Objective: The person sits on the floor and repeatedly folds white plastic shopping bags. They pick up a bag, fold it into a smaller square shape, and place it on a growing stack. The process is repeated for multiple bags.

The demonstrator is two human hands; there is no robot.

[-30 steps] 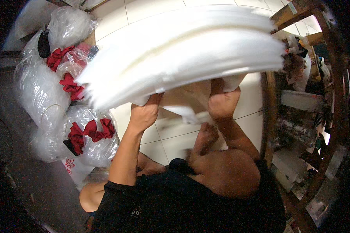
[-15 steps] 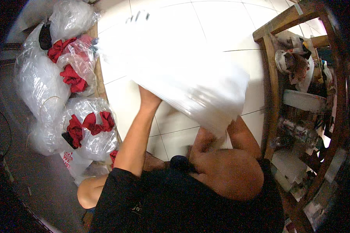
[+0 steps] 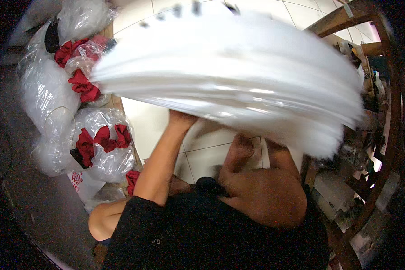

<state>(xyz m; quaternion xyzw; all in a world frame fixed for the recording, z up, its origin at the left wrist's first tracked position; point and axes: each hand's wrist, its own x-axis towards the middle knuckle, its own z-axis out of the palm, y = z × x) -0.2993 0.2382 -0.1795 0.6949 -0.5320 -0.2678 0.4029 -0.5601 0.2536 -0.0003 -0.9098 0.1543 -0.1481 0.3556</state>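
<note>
A large, layered bundle of white plastic sheets [image 3: 238,67] spreads across the middle, blurred by motion, with dark marks along its far edge. My left hand [image 3: 183,119] grips its near edge from below; the fingers are tucked behind the plastic. What looks like my right forearm [image 3: 279,155] rises beside my knee toward the bundle's near right part. The plastic hides that hand.
Clear plastic bags [image 3: 49,99] with dark red cloth bows [image 3: 105,138] stand along the left. At right is a wooden rack [image 3: 393,103] cluttered with items. Pale floor tiles [image 3: 148,117] lie beneath; my bare foot [image 3: 240,150] rests there.
The white bundle has swung and fanned out to the right, now covering part of the wooden rack. Its left end overlaps the bags. My left hand has shifted slightly right.
</note>
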